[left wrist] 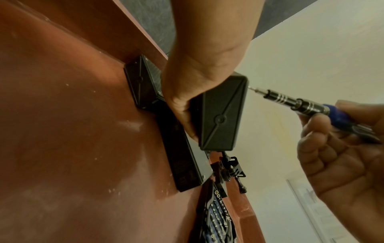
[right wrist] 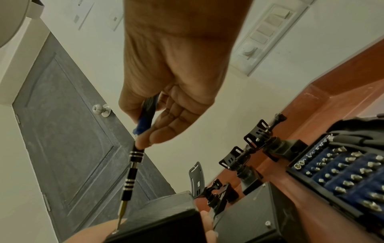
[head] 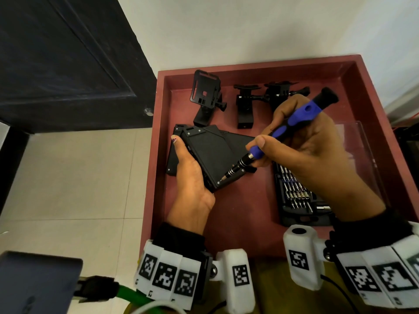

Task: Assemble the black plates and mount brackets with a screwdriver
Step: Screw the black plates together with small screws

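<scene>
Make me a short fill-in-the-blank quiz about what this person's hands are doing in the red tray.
1. The right hand holds a ____ with a blue and black handle.
2. The left hand grips a black ____.
3. The tool's tip touches a screw at the plate's ____.
4. The bit set lies in a tray coloured ____.

Missing words: screwdriver; plate; corner; red

One red tray (head: 371, 91) holds three mount brackets (head: 244, 105), apparently three black plates (head: 213, 152) though the overlap makes that count unsure, one bit set case (head: 299, 200) and one clear lid (head: 358, 141). Two hands (head: 190, 177) share one screwdriver (head: 290, 123).
</scene>
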Tool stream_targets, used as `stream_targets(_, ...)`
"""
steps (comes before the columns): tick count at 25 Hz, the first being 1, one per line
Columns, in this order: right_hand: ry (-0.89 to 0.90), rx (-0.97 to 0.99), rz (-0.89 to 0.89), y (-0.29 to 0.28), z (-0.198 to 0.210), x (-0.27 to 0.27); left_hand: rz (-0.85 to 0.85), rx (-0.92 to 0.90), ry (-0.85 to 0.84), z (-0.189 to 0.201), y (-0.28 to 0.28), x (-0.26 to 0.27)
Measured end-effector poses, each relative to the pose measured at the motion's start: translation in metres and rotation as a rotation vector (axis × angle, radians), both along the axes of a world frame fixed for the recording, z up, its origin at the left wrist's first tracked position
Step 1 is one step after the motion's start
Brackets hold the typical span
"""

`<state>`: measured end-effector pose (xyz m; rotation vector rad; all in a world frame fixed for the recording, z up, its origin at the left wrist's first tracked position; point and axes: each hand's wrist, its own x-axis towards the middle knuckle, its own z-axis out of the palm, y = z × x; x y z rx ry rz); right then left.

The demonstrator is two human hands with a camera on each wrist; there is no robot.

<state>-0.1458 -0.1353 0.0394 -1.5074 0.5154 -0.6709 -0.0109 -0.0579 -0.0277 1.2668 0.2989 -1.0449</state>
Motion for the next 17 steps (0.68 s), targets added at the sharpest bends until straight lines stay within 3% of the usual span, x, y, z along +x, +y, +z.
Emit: stream_targets(17, -0.026, -0.019, -0.015, -0.002, -0.0021, -0.0015, 0.011, 0.012, -0.009, 0.0026, -0.0001, -0.0019)
